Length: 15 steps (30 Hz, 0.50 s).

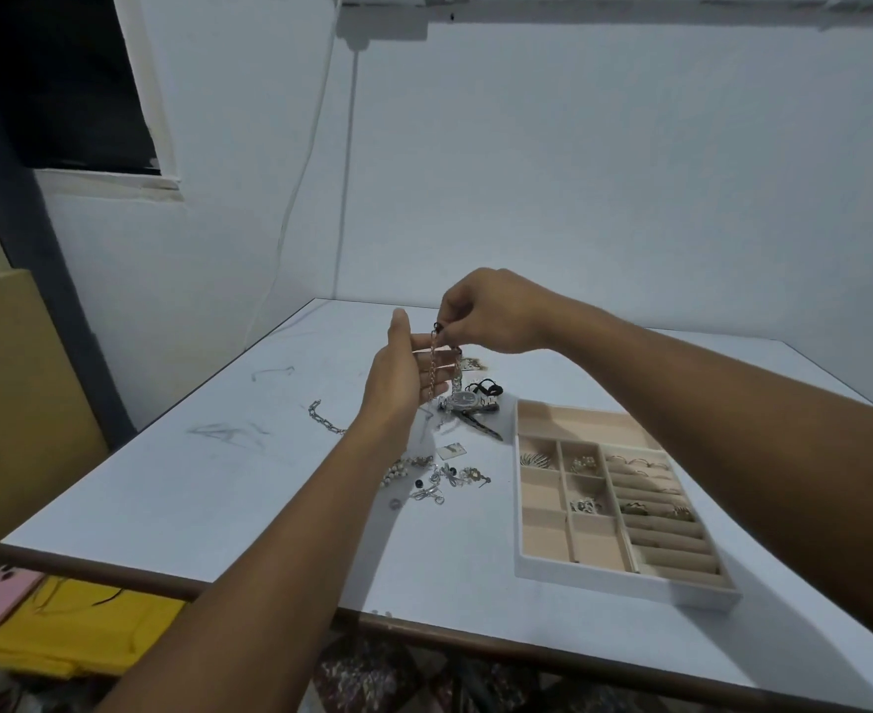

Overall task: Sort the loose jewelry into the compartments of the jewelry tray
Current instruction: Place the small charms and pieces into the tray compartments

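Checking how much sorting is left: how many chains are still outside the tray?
2: one chain dangling from the right hand against the left hand, one silver link chain on the table, partly hidden by the left forearm.

A single wide-angle view from a camera worn on the person's head, looking forward and down over a white table [177, 506] that fills the lower half of the frame. Both forearms reach in from the bottom edge toward the centre, close to the lens. A pale wall [578, 187] takes up the upper half, with a dark window [58, 79] at upper left.
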Each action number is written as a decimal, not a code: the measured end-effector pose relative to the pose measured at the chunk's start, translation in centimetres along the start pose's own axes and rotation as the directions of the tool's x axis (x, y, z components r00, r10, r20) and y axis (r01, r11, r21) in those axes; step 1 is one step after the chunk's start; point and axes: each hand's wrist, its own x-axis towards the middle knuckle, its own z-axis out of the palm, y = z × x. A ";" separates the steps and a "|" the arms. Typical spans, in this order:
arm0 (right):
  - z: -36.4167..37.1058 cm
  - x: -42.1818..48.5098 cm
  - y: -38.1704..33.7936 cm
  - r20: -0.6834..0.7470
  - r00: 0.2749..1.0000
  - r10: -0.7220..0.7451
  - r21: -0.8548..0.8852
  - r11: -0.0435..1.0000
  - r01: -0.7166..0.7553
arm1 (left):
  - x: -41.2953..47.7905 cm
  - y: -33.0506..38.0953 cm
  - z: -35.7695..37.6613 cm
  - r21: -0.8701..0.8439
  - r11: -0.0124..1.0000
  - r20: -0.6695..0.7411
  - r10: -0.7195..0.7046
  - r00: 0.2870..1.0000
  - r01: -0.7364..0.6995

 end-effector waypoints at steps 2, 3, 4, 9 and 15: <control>-0.7 -0.3 0.0 -0.040 0.999 -0.003 0.016 1.000 0.004 | -0.2 0.0 0.5 -0.019 1.000 0.046 -0.004 0.999 0.004; -1.1 -0.5 0.0 -0.060 0.998 -0.004 0.024 1.000 0.006 | -0.4 0.0 0.8 -0.027 1.000 0.069 -0.006 0.998 0.008; -1.4 -0.6 0.0 -0.079 0.997 -0.003 0.034 0.999 0.006 | -0.5 0.0 1.0 -0.038 0.999 0.087 -0.010 0.996 0.014; -2.6 -1.3 0.4 -0.147 0.989 0.007 0.091 0.996 0.006 | -1.0 0.3 2.6 -0.091 0.996 0.142 -0.008 0.990 0.021; -3.5 -3.2 1.4 -0.172 0.985 0.028 0.168 0.986 0.001 | -2.3 0.0 4.3 -0.098 0.995 0.210 0.000 0.978 0.021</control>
